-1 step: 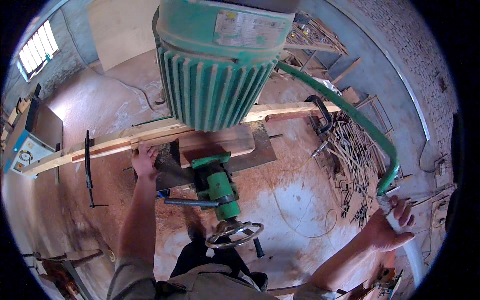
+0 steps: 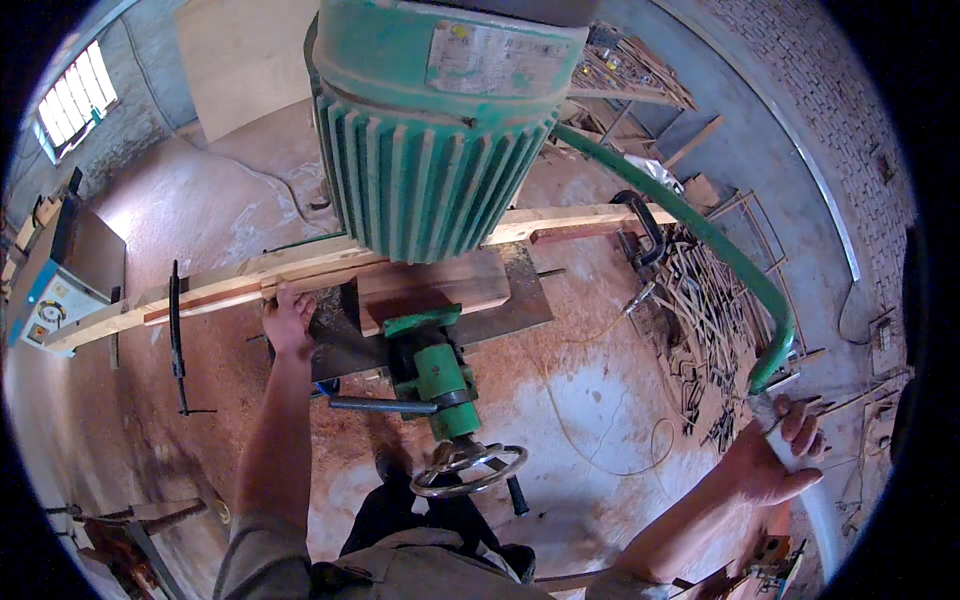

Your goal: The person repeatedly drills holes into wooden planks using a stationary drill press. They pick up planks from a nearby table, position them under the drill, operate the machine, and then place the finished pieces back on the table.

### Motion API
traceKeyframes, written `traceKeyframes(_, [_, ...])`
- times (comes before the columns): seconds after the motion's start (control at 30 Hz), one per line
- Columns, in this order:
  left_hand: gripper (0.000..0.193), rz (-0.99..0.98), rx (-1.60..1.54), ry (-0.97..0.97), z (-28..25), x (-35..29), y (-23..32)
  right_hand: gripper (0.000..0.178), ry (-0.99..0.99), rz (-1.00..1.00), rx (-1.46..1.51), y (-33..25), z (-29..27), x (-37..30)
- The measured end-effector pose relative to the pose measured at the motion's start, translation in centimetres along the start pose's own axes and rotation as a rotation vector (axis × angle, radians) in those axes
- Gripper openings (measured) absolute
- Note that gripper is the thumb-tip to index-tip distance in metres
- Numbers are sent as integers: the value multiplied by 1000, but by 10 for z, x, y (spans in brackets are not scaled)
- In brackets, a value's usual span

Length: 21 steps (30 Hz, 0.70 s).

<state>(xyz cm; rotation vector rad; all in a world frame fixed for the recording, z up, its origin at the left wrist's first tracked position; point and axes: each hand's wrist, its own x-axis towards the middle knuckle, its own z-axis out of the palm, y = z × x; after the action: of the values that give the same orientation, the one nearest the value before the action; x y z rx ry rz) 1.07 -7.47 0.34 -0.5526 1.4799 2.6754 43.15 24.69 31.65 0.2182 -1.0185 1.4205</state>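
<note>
My left hand (image 2: 290, 318) grips the near edge of a thin wooden strip (image 2: 215, 302), with its fingers bent against the wood. Behind the strip runs a long pale beam (image 2: 115, 315). My right hand (image 2: 778, 462) is closed round the whitish handle sleeve (image 2: 822, 520) of a bent green lever (image 2: 735, 255). A large green ribbed motor (image 2: 430, 170) hangs over the beam and hides its middle. In front of the beam a reddish wooden block (image 2: 435, 288) rests against the green clamp jaw (image 2: 425, 320) of a machine with a chrome handwheel (image 2: 470, 472).
A black clamp (image 2: 176, 335) sits on the beam at left, and a C-clamp (image 2: 648, 230) at right. A grey cabinet (image 2: 75, 265) stands far left. Scrap sticks (image 2: 700, 320) are heaped on the right. A thin hose (image 2: 580, 455) loops over the dusty floor.
The lever's lower end has shifted slightly left and my right hand has moved a little with it. My left hand, the wood and the motor look unmoved.
</note>
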Motion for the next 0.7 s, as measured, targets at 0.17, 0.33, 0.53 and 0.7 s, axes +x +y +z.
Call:
traceKeyframes(0.17, [31, -22, 6, 17, 9, -5, -1, 36, 35, 30, -44, -1, -18, -38])
traceKeyframes(0.33, [35, -39, -30, -37, -8, 7, -6, 40, 14, 110, -54, 2, -55, -75])
traceKeyframes(0.53, [40, -16, -12, -101, -5, 3, -6, 43, 54, 224, -236, 7, -82, -126])
traceKeyframes(0.7, [39, -30, -47, -73, -9, 5, 0, 38, -5, 241, -326, 7, -88, -129])
